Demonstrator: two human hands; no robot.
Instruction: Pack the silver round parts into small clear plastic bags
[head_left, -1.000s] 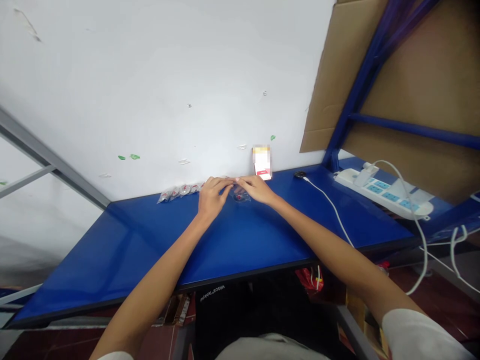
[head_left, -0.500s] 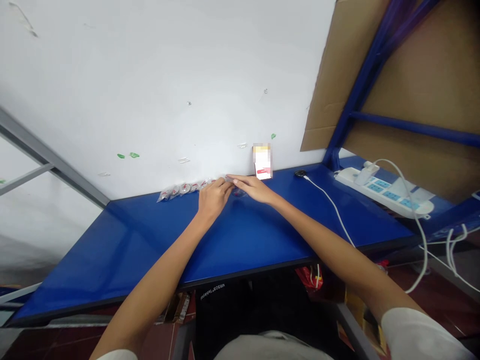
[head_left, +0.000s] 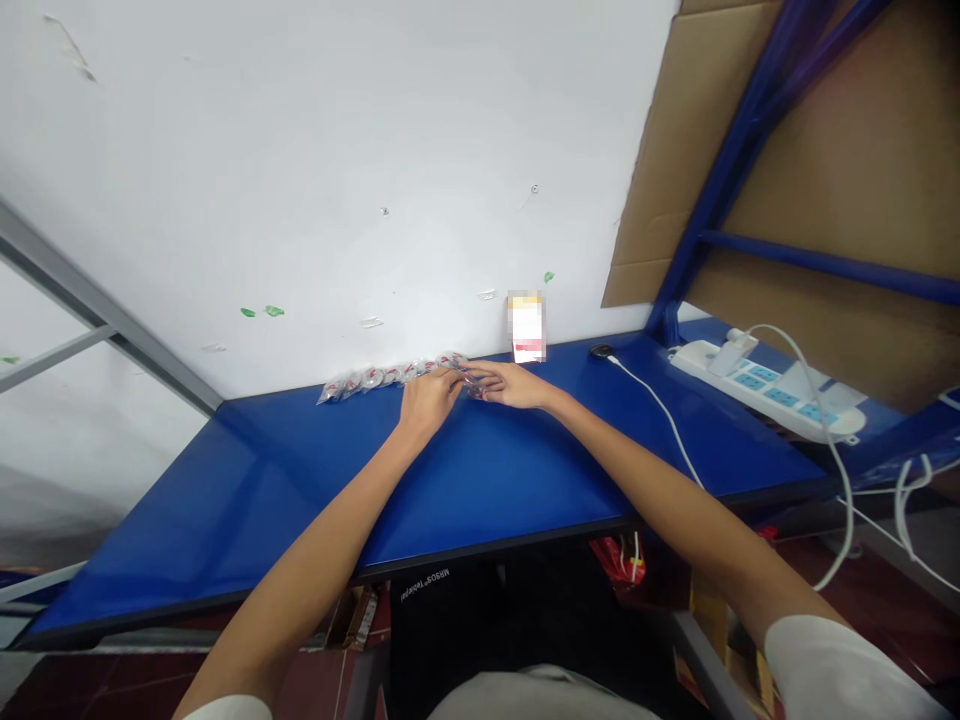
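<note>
Along the wall at the back of the blue table (head_left: 247, 500) lies a row of small clear plastic packets (head_left: 373, 378) with round, pale contents and red marks. Another such packet (head_left: 472, 386) is between my two hands at the right end of that row. My left hand (head_left: 427, 408) pinches its left side, thumb and fingers closed. From the right, my right hand (head_left: 517, 386) grips its other side with bent fingers. What exactly the packet contains is too small to make out. Just behind my right hand a lit phone (head_left: 527, 330) leans on the wall.
To the right, a black disc-shaped charger (head_left: 601, 351) trails a white cable (head_left: 664, 410). A white power strip (head_left: 769, 390) lies near the blue metal frame (head_left: 705, 190). Cardboard (head_left: 652, 200) covers part of the wall.
My hands have lowered slightly and turned, so the packet between them now shows. More of the row behind them is visible. The camera view has shifted a little.
</note>
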